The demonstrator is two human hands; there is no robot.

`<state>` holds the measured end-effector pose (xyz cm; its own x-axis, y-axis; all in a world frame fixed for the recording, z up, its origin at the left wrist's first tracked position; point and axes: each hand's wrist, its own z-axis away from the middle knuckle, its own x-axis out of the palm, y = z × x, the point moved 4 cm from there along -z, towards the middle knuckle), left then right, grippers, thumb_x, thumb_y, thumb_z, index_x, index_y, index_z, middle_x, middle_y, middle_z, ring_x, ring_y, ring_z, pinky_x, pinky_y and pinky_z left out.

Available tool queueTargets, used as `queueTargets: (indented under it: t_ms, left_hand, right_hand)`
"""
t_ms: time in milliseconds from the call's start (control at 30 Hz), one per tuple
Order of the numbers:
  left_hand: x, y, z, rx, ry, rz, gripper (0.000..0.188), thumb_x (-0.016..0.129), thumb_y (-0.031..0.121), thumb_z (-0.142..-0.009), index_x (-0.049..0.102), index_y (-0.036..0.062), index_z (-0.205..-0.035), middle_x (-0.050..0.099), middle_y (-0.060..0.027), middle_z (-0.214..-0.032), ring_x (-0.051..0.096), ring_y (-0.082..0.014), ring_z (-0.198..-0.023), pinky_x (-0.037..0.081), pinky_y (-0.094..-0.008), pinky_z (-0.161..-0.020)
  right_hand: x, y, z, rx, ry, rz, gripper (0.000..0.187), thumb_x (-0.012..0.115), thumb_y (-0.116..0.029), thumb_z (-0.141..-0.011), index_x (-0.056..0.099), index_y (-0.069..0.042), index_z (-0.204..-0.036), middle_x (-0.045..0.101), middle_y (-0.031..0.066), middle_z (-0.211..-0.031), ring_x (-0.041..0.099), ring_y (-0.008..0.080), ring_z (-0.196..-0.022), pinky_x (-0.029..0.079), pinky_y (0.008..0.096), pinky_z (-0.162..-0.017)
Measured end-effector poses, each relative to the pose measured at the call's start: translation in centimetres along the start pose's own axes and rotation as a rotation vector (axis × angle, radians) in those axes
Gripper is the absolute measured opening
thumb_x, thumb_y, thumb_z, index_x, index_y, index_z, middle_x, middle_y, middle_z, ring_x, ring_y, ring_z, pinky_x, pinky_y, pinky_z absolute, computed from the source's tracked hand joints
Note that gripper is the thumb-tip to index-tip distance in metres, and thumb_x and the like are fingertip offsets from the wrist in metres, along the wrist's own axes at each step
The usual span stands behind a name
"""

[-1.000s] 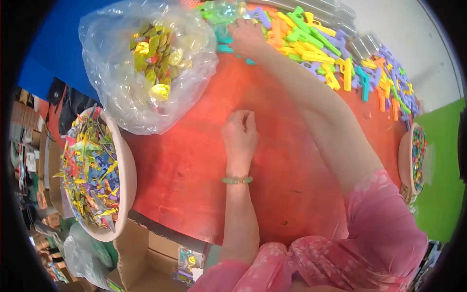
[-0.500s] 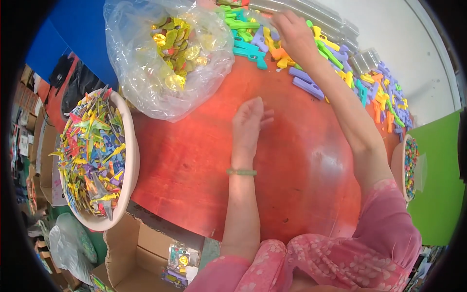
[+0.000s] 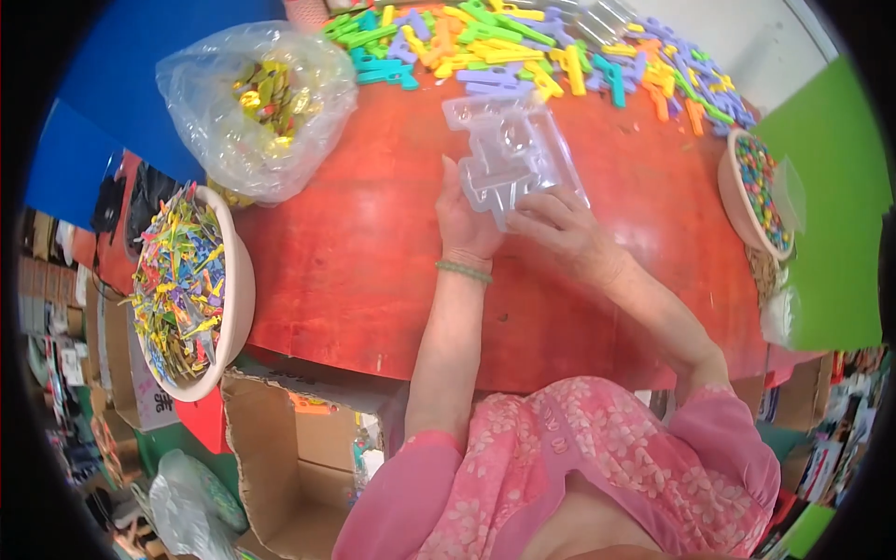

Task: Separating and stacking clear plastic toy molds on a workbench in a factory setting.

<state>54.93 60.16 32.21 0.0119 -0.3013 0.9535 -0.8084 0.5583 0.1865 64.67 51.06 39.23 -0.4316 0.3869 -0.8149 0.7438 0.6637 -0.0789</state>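
Note:
A clear moulded plastic blister tray [image 3: 515, 154], with toy-shaped hollows, is held tilted over the red table. My left hand [image 3: 469, 217], a green bead bracelet at its wrist, holds the tray at its lower left; its thumb is raised and the other fingers are partly hidden behind the plastic. Along the tray's lower right edge, the bent fingers of my right hand [image 3: 571, 231] grip it. Just beyond lie loose plastic toy guns [image 3: 495, 51] in yellow, green, purple, orange and teal.
At the far left stands an open clear bag [image 3: 266, 103] of gold-wrapped pieces. A basin [image 3: 241, 289] of small colourful toys sits at the left table edge, a bowl [image 3: 737, 191] of small coloured pieces at the right. Below is an open cardboard box [image 3: 271, 467]. Clear trays [image 3: 607, 23] are stacked behind.
My right hand has come back from the toy pile toward me, and the clear tray is now between both hands. The view has shifted, showing more of the near side.

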Motion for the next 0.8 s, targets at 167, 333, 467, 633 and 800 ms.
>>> queueTargets:
  t_ms: [167,333,467,633,800]
  left_hand:
    - [1.5,-3.3,2.8,0.036,-0.054,0.104,0.063,0.041,0.053,-0.095,0.045,0.0016,-0.131,0.056,-0.0170,-0.124,0.055,-0.0321,-0.113,0.044,-0.0457,-0.097]
    - [3.4,-4.2,6.1,0.007,0.079,-0.057,0.065,0.044,0.055,-0.094,0.044,0.0017,-0.133,0.054,-0.0177,-0.127,0.053,-0.0332,-0.116,0.043,-0.0477,-0.099]
    - [4.2,-4.7,8.5,-0.066,0.094,-0.048,0.070,0.054,0.051,-0.090,0.039,0.0003,-0.136,0.050,-0.0192,-0.132,0.050,-0.0358,-0.120,0.040,-0.0496,-0.102]
    - [3.4,-4.6,11.1,-0.163,0.007,-0.239,0.074,0.071,0.027,-0.077,0.037,-0.0030,-0.136,0.049,-0.0207,-0.132,0.049,-0.0361,-0.121,0.041,-0.0486,-0.102]
    - [3.2,-4.4,13.2,-0.218,-0.019,-0.342,0.079,0.073,0.007,-0.066,0.037,-0.0055,-0.135,0.051,-0.0216,-0.128,0.054,-0.0340,-0.116,0.048,-0.0445,-0.096]
  right_hand:
    - [-1.7,-2.4,2.4,0.118,0.029,-0.087,0.031,0.067,-0.003,-0.072,0.059,-0.008,-0.101,0.055,0.0089,-0.100,0.055,0.0280,-0.091,0.046,0.0373,-0.078]
    - [-4.3,-4.7,4.7,0.273,0.101,-0.062,0.022,0.072,-0.013,-0.074,0.058,-0.008,-0.090,0.056,0.0072,-0.094,0.055,0.0291,-0.089,0.046,0.0407,-0.077]
    - [-5.0,-5.5,6.4,0.328,0.064,-0.099,0.019,0.073,-0.017,-0.074,0.059,-0.008,-0.085,0.058,0.0064,-0.091,0.056,0.0287,-0.087,0.047,0.0400,-0.075]
    - [-4.9,-6.0,7.8,0.322,0.021,-0.382,0.016,0.073,-0.016,-0.077,0.063,-0.005,-0.082,0.063,0.0056,-0.087,0.059,0.0255,-0.079,0.050,0.0353,-0.069]
    - [-4.9,-7.2,7.8,0.261,0.012,-0.458,0.014,0.070,-0.015,-0.079,0.063,-0.004,-0.083,0.062,0.0070,-0.085,0.060,0.0266,-0.082,0.051,0.0369,-0.071]
